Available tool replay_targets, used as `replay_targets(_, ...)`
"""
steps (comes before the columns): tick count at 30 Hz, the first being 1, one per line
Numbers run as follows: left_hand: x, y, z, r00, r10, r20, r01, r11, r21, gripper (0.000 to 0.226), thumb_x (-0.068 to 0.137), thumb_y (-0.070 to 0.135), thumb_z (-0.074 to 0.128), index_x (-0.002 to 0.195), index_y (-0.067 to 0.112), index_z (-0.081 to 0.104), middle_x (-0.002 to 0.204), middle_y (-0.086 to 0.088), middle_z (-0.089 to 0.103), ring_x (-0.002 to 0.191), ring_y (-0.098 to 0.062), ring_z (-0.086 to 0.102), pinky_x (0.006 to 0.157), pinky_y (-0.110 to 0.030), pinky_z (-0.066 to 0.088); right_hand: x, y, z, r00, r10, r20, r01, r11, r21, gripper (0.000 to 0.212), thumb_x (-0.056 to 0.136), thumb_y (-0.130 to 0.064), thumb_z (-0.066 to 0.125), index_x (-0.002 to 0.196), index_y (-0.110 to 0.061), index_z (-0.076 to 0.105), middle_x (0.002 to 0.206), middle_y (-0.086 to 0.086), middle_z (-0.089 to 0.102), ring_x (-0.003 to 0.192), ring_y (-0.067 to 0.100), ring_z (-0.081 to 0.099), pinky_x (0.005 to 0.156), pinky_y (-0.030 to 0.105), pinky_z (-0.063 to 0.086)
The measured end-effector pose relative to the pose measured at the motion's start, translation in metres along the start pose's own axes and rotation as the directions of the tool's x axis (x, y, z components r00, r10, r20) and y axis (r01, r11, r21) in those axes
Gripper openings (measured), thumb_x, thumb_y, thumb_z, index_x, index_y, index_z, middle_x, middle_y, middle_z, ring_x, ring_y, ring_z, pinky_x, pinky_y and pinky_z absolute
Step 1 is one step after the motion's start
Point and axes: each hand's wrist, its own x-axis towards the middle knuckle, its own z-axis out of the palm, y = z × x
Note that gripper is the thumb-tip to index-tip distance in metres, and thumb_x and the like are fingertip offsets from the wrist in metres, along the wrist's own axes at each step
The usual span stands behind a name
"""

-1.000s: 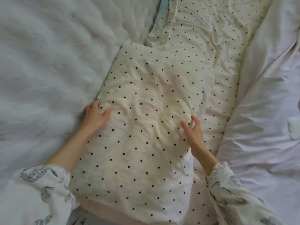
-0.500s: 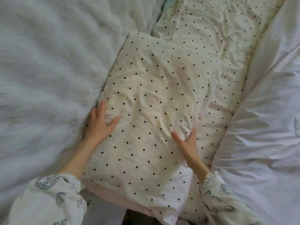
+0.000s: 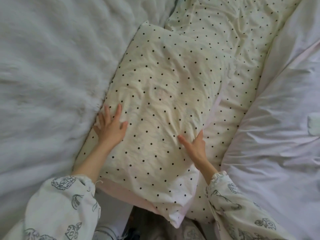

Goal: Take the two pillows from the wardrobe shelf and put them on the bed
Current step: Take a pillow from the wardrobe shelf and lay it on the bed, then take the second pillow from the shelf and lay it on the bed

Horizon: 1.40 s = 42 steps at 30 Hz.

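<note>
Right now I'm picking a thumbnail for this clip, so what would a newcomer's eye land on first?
First, the cream polka-dot pillow lying diagonally in the middle, its near corner overhanging the bed's edge. Next, the left hand lying flat on its left edge and the right hand on its right edge. A fluffy white blanket fills the left, a pale lilac duvet the right.

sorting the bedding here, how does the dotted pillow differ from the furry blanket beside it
The dotted pillow is cream with small black dots; the furry blanket is plain white. The pillow's cover is smooth, creased cotton-like cloth; the blanket is long and shaggy. Both hands, left hand and right hand, press flat on the pillow; neither rests on the blanket. Both lie on the bed, edges touching.
</note>
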Motion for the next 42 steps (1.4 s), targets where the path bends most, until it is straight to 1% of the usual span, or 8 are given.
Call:
replay_targets(5,-0.051,-0.002,0.015,0.992,0.065,0.110,-0.082,0.984,0.158,0.066,0.094,0.042,0.037,0.146,0.039,-0.004,0.154,-0.004,-0.026,0.140,-0.033,-0.021,0.109,-0.062,0.005,-0.034,0.012,-0.005,0.994,-0.080,0.075,0.090,0.986,-0.142,0.082,0.088,-0.034,0.057,0.148,-0.016,0.004,0.151,0.014,0.022,0.137,0.027,0.026,0.107,0.040,0.029)
replay_targets(9,-0.090,0.027,0.012,0.984,0.067,0.166,-0.049,0.992,-0.114,0.062,0.094,0.035,0.040,0.148,0.026,0.010,0.158,-0.010,-0.002,0.144,-0.028,-0.005,0.114,-0.052,0.014,-0.071,0.010,-0.028,1.000,-0.012,0.026,0.013,0.999,-0.038,0.063,0.092,-0.033,0.052,0.145,-0.013,0.024,0.150,0.010,0.031,0.134,0.026,0.035,0.107,0.041,0.035)
replay_targets(12,-0.124,0.055,0.004,0.974,0.178,0.142,-0.126,0.941,-0.315,0.058,0.095,0.032,0.041,0.147,0.020,0.017,0.156,-0.010,0.011,0.144,-0.024,0.006,0.114,-0.047,0.018,-0.108,0.006,-0.049,0.997,-0.045,-0.056,0.043,0.999,-0.028,0.060,0.092,-0.036,0.050,0.144,-0.015,0.027,0.145,0.013,0.038,0.127,0.026,0.044,0.102,0.040,0.040)
replay_targets(19,-0.219,0.096,-0.004,0.869,0.479,0.124,-0.376,0.802,-0.465,0.055,0.094,0.033,0.043,0.144,0.020,0.024,0.149,-0.008,0.027,0.137,-0.022,0.028,0.107,-0.033,0.025,-0.218,0.033,-0.111,0.956,-0.133,-0.260,0.175,0.973,0.148,0.050,0.092,-0.035,0.050,0.138,-0.018,0.038,0.130,0.008,0.054,0.115,0.021,0.053,0.099,0.043,0.044)
replay_targets(25,-0.302,0.147,0.003,0.662,0.731,0.167,-0.631,0.663,-0.403,0.058,0.093,0.036,0.046,0.145,0.024,0.022,0.151,-0.003,0.026,0.138,-0.015,0.024,0.108,-0.029,0.022,-0.312,0.113,-0.188,0.896,-0.052,-0.441,0.196,0.937,0.288,0.044,0.093,-0.035,0.051,0.134,-0.021,0.042,0.125,0.007,0.056,0.108,0.021,0.057,0.097,0.042,0.046)
replay_targets(34,-0.426,0.272,0.009,0.259,0.961,0.096,-0.934,0.274,-0.231,0.058,0.091,0.032,0.052,0.143,0.017,0.031,0.146,-0.006,0.039,0.133,-0.021,0.036,0.106,-0.035,0.031,-0.419,0.268,-0.315,0.710,0.136,-0.690,0.288,0.839,0.462,0.039,0.092,-0.030,0.054,0.129,-0.018,0.048,0.115,0.008,0.060,0.108,0.024,0.057,0.086,0.036,0.045)
replay_targets(39,-0.520,0.371,0.052,0.240,0.970,0.036,-0.928,0.240,-0.284,0.055,0.089,0.025,0.057,0.139,0.011,0.036,0.140,-0.012,0.044,0.126,-0.029,0.045,0.103,-0.044,0.038,-0.476,0.353,-0.404,0.595,0.169,-0.786,0.386,0.798,0.463,0.038,0.091,-0.025,0.056,0.127,-0.016,0.050,0.112,0.008,0.061,0.104,0.023,0.059,0.090,0.039,0.046)
replay_targets(42,-0.598,0.426,0.099,0.143,0.987,0.077,-0.918,0.162,-0.362,0.053,0.090,0.023,0.057,0.137,0.010,0.038,0.136,-0.013,0.047,0.122,-0.028,0.047,0.103,-0.041,0.038,-0.520,0.404,-0.454,0.495,0.213,-0.842,0.453,0.764,0.460,0.039,0.091,-0.019,0.056,0.129,-0.011,0.049,0.114,0.009,0.060,0.105,0.019,0.056,0.090,0.035,0.044)
